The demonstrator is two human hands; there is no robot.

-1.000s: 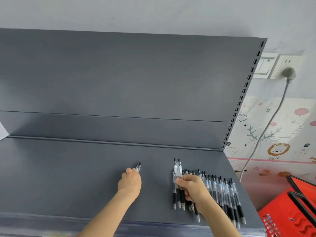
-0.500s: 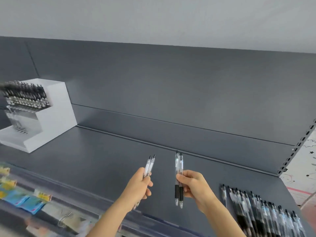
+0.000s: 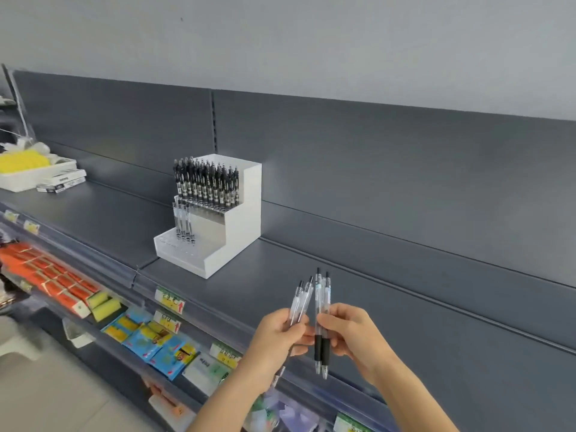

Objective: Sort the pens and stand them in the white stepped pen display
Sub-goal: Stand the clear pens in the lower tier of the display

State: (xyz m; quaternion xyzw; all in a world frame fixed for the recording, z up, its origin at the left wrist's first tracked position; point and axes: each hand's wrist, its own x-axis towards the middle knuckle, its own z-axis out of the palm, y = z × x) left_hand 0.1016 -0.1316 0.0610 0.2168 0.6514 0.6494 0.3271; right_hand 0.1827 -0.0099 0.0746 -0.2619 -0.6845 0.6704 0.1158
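Note:
My left hand grips two clear pens, their black clickers pointing up. My right hand pinches another pair of clear pens with black grips, held upright. Both hands sit close together above the front edge of the grey shelf. The white stepped pen display stands on the shelf to the upper left of my hands. Its top steps are packed with black pens. A few clear pens stand on a lower step; the lowest step shows bare holes.
A white tray with yellow items and flat boxes lies at the shelf's far left. Below hang price tags, orange packs, sponges and blue packets. The grey back panel rises behind.
My view has swung left, so the display now sits nearer the centre and the loose pen pile is out of frame. Both hands have come closer together, each still holding its two pens.

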